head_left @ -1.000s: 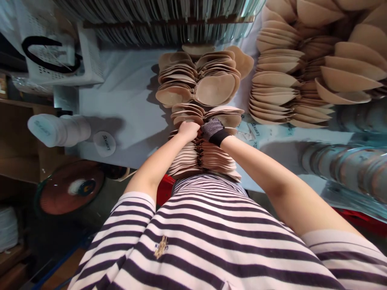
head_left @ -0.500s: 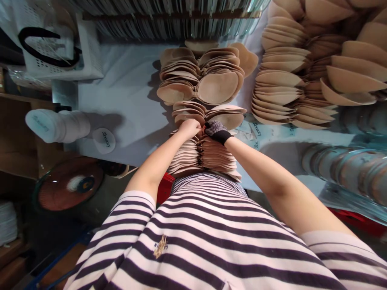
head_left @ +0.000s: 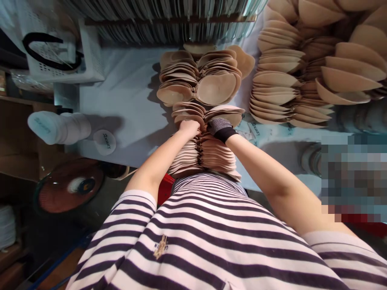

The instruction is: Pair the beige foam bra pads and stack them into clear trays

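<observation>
Near stack of beige bra cups (head_left: pixel 203 155), table edge at 6 o'clock; left hand (head_left: pixel 189 127) bare, fingers curled closed on its top; right hand (head_left: pixel 218 125) gloved, likewise gripping; further stacks (head_left: pixel 199 78) at 12 o'clock, untouched; progress unclear.

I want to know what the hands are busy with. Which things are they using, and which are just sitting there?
In use:
- left hand, bare, on the stack of tan cups
- right hand, gloved, on the same stack

Just sitting there:
- second cup pile farther back
- big heaps of cups at the side
- white basket
- white rolls
- fan on the floor
</observation>
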{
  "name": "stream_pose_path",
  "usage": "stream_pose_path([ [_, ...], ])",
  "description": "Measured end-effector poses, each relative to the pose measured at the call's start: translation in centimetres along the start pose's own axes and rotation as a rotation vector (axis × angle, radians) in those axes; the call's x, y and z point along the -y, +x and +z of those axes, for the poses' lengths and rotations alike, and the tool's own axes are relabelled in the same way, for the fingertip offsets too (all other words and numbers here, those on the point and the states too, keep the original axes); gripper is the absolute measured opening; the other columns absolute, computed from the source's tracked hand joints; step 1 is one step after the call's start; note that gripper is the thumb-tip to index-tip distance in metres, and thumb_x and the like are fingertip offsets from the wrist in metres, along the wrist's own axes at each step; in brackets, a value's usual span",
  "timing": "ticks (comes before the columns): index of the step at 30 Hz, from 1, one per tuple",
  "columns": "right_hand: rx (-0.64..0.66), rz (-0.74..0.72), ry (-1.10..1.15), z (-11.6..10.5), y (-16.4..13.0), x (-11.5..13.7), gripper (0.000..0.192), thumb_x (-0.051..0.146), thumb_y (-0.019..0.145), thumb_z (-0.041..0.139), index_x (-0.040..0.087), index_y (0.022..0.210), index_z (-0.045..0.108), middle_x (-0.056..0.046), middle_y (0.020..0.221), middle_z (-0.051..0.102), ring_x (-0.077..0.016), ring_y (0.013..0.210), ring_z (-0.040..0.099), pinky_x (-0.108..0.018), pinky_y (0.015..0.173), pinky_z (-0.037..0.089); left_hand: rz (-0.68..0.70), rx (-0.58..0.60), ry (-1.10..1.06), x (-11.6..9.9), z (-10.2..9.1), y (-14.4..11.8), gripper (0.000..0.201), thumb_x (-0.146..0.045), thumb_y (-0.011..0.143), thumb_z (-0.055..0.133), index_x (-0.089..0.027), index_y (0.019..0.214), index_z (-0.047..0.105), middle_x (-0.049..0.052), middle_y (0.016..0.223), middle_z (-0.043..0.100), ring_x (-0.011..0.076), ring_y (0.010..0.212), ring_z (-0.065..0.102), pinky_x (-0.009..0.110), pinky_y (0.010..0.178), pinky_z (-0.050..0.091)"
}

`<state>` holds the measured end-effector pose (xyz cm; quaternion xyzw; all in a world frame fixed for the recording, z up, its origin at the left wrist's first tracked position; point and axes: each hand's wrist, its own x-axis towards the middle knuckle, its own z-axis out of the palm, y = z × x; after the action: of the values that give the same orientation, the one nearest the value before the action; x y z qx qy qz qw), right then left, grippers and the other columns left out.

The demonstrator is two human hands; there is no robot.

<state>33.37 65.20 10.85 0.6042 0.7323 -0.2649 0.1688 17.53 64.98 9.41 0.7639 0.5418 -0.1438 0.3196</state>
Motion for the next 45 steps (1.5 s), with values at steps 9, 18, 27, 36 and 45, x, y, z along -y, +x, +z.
stream_pose_path([
  [9, -0.124, -0.197, -0.241, -0.4, 0.6, 0.2, 0.048, 0.015, 0.101, 0.027, 0.001, 0.130, 0.062, -0.027, 0.130, 0.064, -0.0360, 0.122, 0.056, -0.048, 0.105, 0.040, 0.227, -0.322, 0.051, 0.1, 1.0, -0.6, 0.026, -0.022, 0.096, 0.052, -0.022, 0.114, 0.070, 0.012, 0.130, 0.061, 0.0273, 0.129, 0.047, 0.042, 0.108, 0.037],
  [18, -0.014, -0.209, -0.234, -1.4, 0.6, -0.1, 0.036, 0.017, 0.100, 0.044, -0.002, 0.121, 0.067, -0.030, 0.121, 0.068, -0.0360, 0.114, 0.062, -0.045, 0.101, 0.043, 0.217, -0.229, 0.120, -0.3, 0.4, 1.1, 0.031, -0.025, 0.087, 0.064, -0.017, 0.116, 0.072, 0.017, 0.120, 0.067, 0.0338, 0.123, 0.052, 0.046, 0.108, 0.035],
  [27, 0.020, -0.216, -0.107, -0.6, 1.4, -0.5, 0.035, 0.024, 0.096, 0.059, 0.000, 0.119, 0.070, -0.028, 0.121, 0.069, -0.0324, 0.111, 0.062, -0.035, 0.094, 0.043, 0.132, -0.001, -0.043, 0.7, -0.2, 2.7, 0.026, -0.030, 0.090, 0.054, -0.028, 0.099, 0.079, 0.005, 0.106, 0.075, 0.0229, 0.099, 0.066, 0.030, 0.082, 0.048],
  [36, 0.099, -0.231, -0.119, 0.1, 2.3, -0.1, 0.037, 0.034, 0.097, 0.057, 0.009, 0.119, 0.073, -0.023, 0.123, 0.070, -0.0326, 0.108, 0.066, -0.037, 0.091, 0.048, 0.148, -0.033, -0.029, 0.9, 0.1, 1.5, 0.026, -0.028, 0.087, 0.056, -0.027, 0.101, 0.079, 0.006, 0.110, 0.075, 0.0242, 0.102, 0.067, 0.030, 0.080, 0.049],
  [45, -0.031, -0.045, 0.036, 1.5, 0.7, 1.1, 0.036, 0.035, 0.094, 0.052, 0.018, 0.113, 0.077, -0.015, 0.114, 0.075, -0.0291, 0.106, 0.069, -0.033, 0.089, 0.052, 0.047, -0.031, -0.149, 1.8, -0.1, 2.2, 0.019, -0.024, 0.080, 0.064, -0.027, 0.085, 0.082, 0.004, 0.092, 0.077, 0.0216, 0.091, 0.068, 0.028, 0.080, 0.049],
])
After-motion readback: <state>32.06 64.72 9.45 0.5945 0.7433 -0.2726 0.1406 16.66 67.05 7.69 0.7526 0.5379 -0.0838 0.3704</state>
